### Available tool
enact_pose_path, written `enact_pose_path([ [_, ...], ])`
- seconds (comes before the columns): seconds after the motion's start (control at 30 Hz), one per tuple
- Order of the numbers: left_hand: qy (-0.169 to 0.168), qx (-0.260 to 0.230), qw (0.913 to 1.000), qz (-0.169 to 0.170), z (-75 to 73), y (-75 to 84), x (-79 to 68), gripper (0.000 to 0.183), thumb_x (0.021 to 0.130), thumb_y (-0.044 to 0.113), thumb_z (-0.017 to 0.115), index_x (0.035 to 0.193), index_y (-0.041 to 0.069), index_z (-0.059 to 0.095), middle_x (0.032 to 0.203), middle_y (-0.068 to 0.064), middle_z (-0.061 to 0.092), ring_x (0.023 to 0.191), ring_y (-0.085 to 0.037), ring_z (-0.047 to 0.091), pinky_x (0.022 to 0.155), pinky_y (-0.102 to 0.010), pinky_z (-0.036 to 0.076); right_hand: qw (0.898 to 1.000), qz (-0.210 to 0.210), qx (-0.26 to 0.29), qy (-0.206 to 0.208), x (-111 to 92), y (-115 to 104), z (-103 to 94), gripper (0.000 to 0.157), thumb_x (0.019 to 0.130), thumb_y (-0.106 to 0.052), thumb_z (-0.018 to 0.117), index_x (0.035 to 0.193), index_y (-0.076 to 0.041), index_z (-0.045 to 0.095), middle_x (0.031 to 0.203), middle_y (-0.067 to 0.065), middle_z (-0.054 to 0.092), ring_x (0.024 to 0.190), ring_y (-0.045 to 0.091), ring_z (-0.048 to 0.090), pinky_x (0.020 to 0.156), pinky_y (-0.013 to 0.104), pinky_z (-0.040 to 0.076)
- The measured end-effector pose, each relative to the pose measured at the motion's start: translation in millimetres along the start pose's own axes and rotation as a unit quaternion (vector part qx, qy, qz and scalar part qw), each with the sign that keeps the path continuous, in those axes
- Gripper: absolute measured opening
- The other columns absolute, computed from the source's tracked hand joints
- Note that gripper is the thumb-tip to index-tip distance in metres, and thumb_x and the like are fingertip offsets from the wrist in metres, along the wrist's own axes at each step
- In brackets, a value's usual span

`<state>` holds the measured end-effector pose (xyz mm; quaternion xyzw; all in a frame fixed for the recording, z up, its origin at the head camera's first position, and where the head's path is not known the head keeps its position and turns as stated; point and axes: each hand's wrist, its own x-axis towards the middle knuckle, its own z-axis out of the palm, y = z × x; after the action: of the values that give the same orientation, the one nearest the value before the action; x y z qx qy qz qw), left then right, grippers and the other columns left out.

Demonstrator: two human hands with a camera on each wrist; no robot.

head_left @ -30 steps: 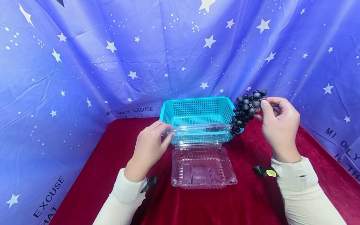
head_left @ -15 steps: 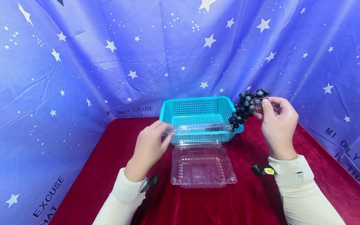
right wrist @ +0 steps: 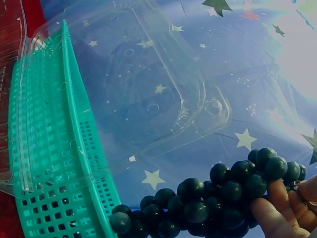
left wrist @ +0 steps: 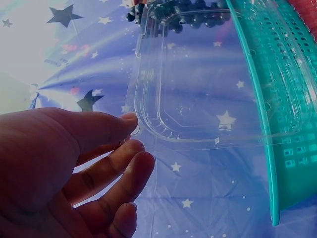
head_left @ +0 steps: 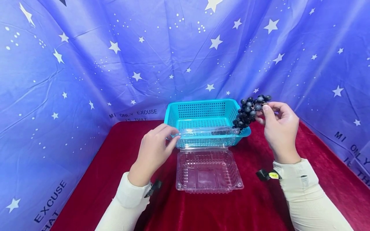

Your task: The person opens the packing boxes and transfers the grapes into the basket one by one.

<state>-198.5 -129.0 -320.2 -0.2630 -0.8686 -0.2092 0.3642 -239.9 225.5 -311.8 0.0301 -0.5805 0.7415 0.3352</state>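
A clear plastic clamshell box (head_left: 206, 173) stands on the red cloth, its hinged lid (left wrist: 198, 99) raised at the back. My left hand (head_left: 156, 150) pinches the lid's left corner between thumb and fingertips. Dark grapes (head_left: 247, 112) hang in a bunch from my right hand (head_left: 281, 131), which pinches the stem at the upper end. In the head view the bunch is beside the lid's right corner, over the right end of a turquoise basket (head_left: 202, 102). The right wrist view has the grapes (right wrist: 198, 208) along the bottom, near the basket's rim.
The turquoise basket with perforated walls stands directly behind the clamshell, partly seen through the lid. Red velvet cloth (head_left: 121, 205) covers the table. A blue curtain (head_left: 173, 48) with white stars hangs behind and at both sides.
My right hand has moved a little to the left with the grapes, bringing them closer to the lid and basket. The left hand and the clamshell have stayed in place.
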Motion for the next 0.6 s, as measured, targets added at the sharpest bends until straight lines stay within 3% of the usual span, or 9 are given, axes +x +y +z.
enact_pose_path([
  [0.6, -0.005, -0.003, 1.0, -0.002, 0.4, 0.0, -0.1, 0.008, 0.089, 0.016, 0.082, 0.096, 0.014, 0.078, 0.089, 0.0, 0.073, 0.067, -0.011, 0.063, 0.057, -0.028, 0.051, 0.998, 0.001, -0.067, -0.022, -2.6, 5.9, 1.2, 0.015, 0.096, -0.004, 0.07, 0.107, 0.005, 0.066, 0.082, 0.001, 0.073, 0.07, 0.009, 0.074, 0.065, 0.022, 0.061],
])
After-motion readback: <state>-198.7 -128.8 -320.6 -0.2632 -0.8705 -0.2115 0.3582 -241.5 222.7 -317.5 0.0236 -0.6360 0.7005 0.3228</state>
